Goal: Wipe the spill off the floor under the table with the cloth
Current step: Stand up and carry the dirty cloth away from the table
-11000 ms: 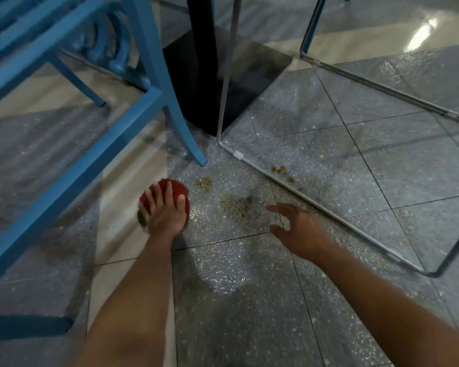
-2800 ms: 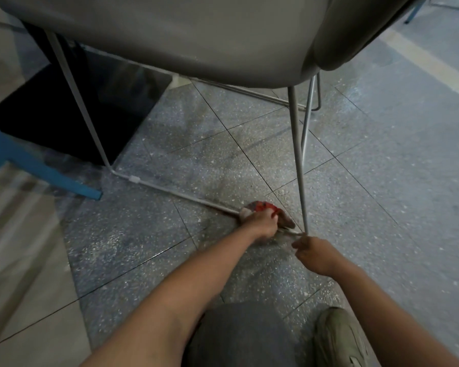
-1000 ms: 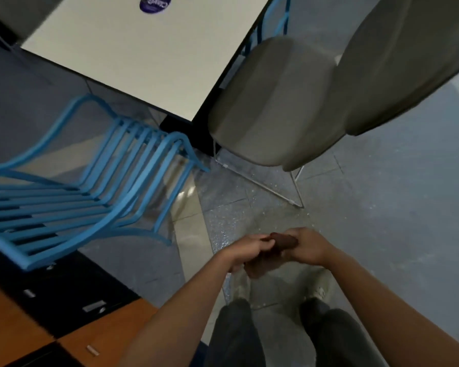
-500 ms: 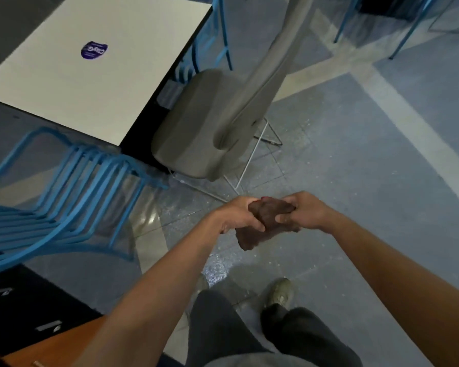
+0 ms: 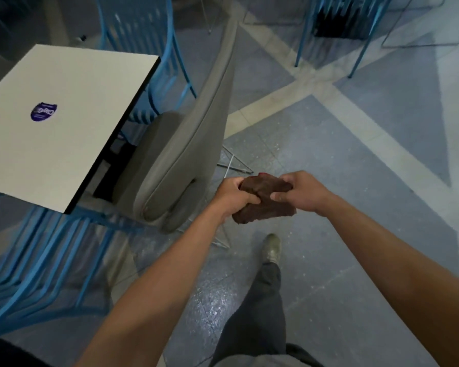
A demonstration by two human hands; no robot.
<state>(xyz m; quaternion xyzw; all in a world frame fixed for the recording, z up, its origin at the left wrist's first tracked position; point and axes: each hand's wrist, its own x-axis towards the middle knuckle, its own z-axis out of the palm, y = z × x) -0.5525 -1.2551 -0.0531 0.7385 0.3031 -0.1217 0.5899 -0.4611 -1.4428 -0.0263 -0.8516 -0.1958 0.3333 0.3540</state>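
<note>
Person stands, left hand (image 5: 232, 193) and right hand (image 5: 300, 190) close together, both gripping the bunched dark-red fabric cloth (image 5: 265, 201) above the grey speckled floor (image 5: 355, 181), probably folding dirt inside.

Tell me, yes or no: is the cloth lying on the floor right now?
No, the left hand and the right hand grip the cloth between them, held up well above the floor.

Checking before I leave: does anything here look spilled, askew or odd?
No spill shows. One glistening patch on the floor near the grey chair could be damp or glare; I cannot tell. The left hand and right hand grip the bunched cloth.
</note>
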